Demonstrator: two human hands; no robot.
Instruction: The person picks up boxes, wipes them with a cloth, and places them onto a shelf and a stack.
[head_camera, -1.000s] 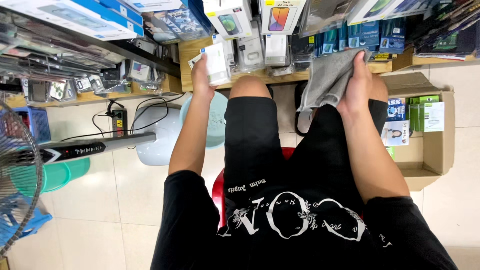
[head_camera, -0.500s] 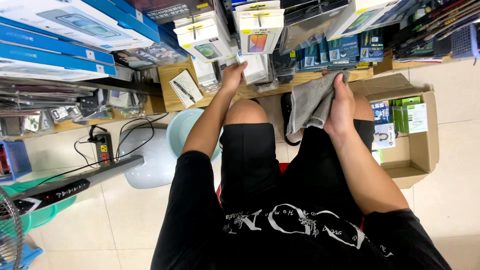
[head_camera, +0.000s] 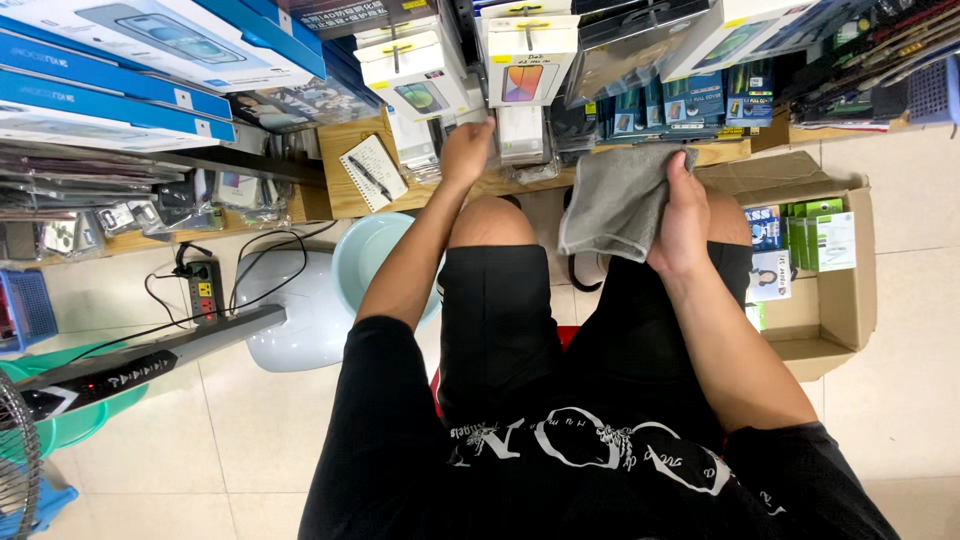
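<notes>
Seated person viewed from above. The right hand (head_camera: 683, 222) grips a soft, folded grey cloth (head_camera: 622, 200), fingers closed around its right edge, above the right knee and just before the front edge of a low wooden shelf (head_camera: 352, 190). The left hand (head_camera: 467, 150) reaches to that edge among hanging boxed packets (head_camera: 528, 70); whether its fingers are curled on anything cannot be told. A spiral notepad (head_camera: 373, 172) with pen lies near the shelf's left end. A pale blue plastic stool (head_camera: 362, 265) stands left of the legs, an open cardboard carton (head_camera: 850, 300) to the right; bare tiled floor lies between.
</notes>
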